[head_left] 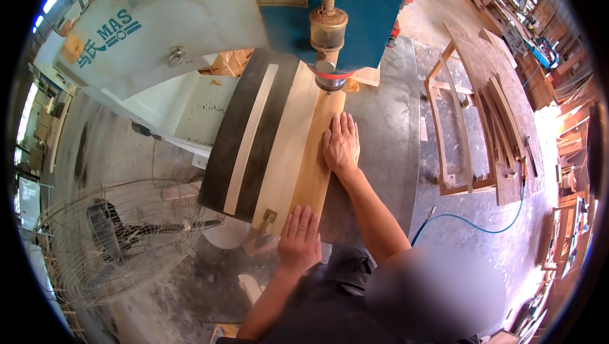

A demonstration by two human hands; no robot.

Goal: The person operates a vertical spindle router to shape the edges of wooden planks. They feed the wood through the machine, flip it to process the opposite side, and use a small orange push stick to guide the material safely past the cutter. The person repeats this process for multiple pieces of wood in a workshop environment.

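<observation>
A long yellowish wooden board (313, 160) lies lengthwise on a grey metal machine table (380, 172). Flat on the board's right side rests my right hand (342, 146), its fingers stretched toward the far end. My left hand (301, 240) has its straight fingers laid on the near end of the same board. Neither hand is wrapped round anything. Along the board's left side runs a paler, wide wooden strip (285, 153) with a small metal fitting (266, 223) at its near end. Above the board's far end hangs a cylindrical machine part (328, 33) with a red ring; what lies under it is hidden.
A blue machine body (355, 7) and a pale machine door (171, 20) rise ahead. A narrow pale strip (250, 144) lies on the dark table part at left. A wire-cage fan (114, 236) stands left. Wooden frames (460, 122) and a blue hose (469, 226) are at right.
</observation>
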